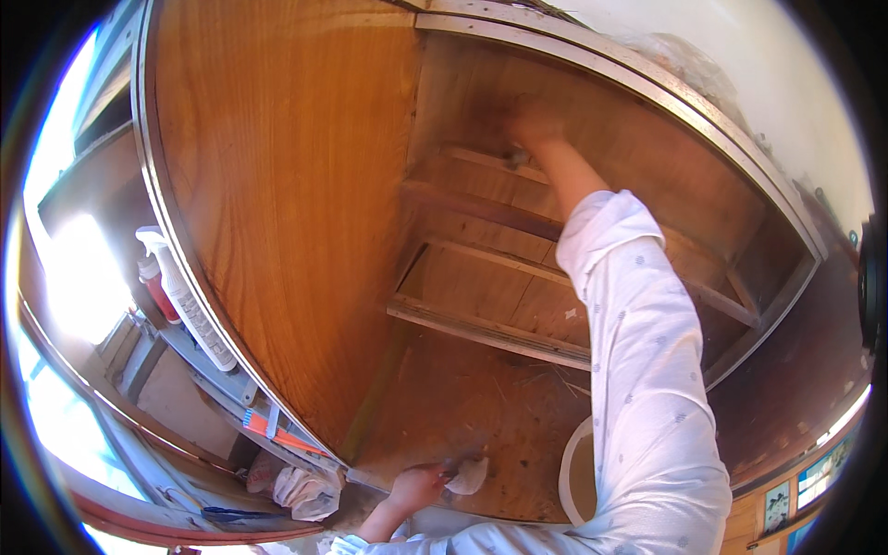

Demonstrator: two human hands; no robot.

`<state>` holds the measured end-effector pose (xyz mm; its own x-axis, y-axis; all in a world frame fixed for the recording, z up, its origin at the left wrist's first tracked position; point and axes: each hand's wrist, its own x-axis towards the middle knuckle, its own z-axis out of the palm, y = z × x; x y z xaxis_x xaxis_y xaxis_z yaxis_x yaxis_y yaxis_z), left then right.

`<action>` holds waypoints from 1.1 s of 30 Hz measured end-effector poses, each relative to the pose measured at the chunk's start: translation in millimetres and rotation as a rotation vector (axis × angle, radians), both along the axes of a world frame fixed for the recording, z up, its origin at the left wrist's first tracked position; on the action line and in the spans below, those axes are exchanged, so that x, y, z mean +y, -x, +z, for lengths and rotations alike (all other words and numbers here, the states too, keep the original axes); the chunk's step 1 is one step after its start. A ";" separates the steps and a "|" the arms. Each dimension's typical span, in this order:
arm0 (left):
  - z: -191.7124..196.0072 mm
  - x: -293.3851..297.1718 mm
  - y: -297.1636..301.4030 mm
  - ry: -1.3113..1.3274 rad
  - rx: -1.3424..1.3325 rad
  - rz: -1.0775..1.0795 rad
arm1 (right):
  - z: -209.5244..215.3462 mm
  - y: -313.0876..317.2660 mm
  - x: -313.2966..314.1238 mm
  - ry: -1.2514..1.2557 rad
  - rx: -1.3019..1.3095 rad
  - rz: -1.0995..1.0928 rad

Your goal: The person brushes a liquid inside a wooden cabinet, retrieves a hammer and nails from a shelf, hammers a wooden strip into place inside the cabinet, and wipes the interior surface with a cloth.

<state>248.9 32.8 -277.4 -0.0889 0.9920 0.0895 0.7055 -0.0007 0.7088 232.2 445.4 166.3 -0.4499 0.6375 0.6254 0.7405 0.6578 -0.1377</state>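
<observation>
My right arm, in a white patterned sleeve, reaches up into a wooden cabinet (472, 356). My right hand (536, 120) is near the inner back panel, above the slatted shelf frame (490, 208). It is dark and smeared by motion, so its fingers do not show clearly. A small greyish thing (515, 159) shows just below it; I cannot tell whether the hand holds it. Low in the view, my left hand (418, 487) is closed around a pale, flat, fan-shaped piece (469, 476) with a dark part near the fingers, over the cabinet floor (444, 407).
A white bucket (569, 476) stands beside my right forearm. The wood-grain door panel (287, 185) covers the cabinet's left side. Further left, a spray bottle (190, 301) and a red bottle (159, 291) stand on a shelf, with plastic bags (305, 490) lower down. Debris lies on the cabinet floor.
</observation>
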 end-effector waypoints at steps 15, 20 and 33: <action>-38.3 18.6 -12.3 0.153 0.085 -0.063 | 14.6 -211.4 38.2 -0.048 0.052 -0.175; -28.4 11.2 -20.8 0.075 0.112 -0.137 | -5.7 -296.9 -24.0 0.117 0.150 -0.294; -7.6 5.3 -27.4 0.151 0.209 0.022 | -58.4 -322.8 -212.7 0.106 0.926 0.172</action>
<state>276.4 38.1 -285.1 -0.1057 0.9935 -0.0412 0.8352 0.1112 0.5385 555.0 232.7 107.9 0.1032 0.6826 0.7235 0.2010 0.6980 -0.6873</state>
